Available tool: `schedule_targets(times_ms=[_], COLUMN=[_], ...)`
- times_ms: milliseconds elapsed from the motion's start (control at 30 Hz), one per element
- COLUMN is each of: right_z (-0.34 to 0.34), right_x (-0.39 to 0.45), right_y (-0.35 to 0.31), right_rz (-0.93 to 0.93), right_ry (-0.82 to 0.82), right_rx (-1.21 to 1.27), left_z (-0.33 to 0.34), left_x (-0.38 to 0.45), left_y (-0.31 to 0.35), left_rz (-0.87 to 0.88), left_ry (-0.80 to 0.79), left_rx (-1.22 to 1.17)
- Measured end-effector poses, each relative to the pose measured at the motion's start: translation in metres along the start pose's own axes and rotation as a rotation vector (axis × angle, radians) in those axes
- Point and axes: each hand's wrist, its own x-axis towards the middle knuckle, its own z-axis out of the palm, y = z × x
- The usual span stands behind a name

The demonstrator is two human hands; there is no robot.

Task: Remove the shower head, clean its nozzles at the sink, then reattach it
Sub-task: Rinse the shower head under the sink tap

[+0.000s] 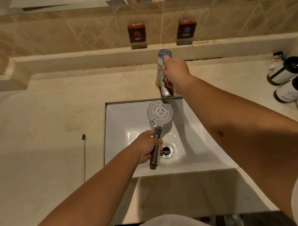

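A chrome shower head (160, 112) is held over the white sink basin (119, 120), its round nozzle face turned up below the faucet spout. My left hand (145, 147) grips its handle just left of the drain (166, 150). My right hand (175, 74) is curled around the lever of the chrome faucet (162, 58) at the back of the basin. Water glistens on the basin floor around the drain. No hose is attached to the handle's lower end.
A white toothbrush (83, 154) lies on the beige counter left of the basin. Two dark bottles (294, 76) lie at the right edge. HOT (137, 33) and COLD (185, 29) signs stand on the ledge under the mirror.
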Motion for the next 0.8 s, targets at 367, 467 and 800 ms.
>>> schedule_targets(times_ms=[367, 467, 800], right_z=[-0.001, -0.003, -0.012], right_x=[-0.001, -0.003, -0.021], right_y=[0.0, -0.002, 0.004], right_rz=[0.023, 0.048, -0.031], right_ry=[-0.018, -0.042, -0.026], right_rx=[0.006, 0.025, -0.054], left_z=[-0.013, -0.011, -0.014], left_x=[0.007, 0.0, -0.015], left_y=[-0.009, -0.009, -0.009], left_rz=[0.168, 0.063, 0.037], left_ry=[0.357, 0.171, 0.003], left_rx=[0.443, 0.083, -0.246])
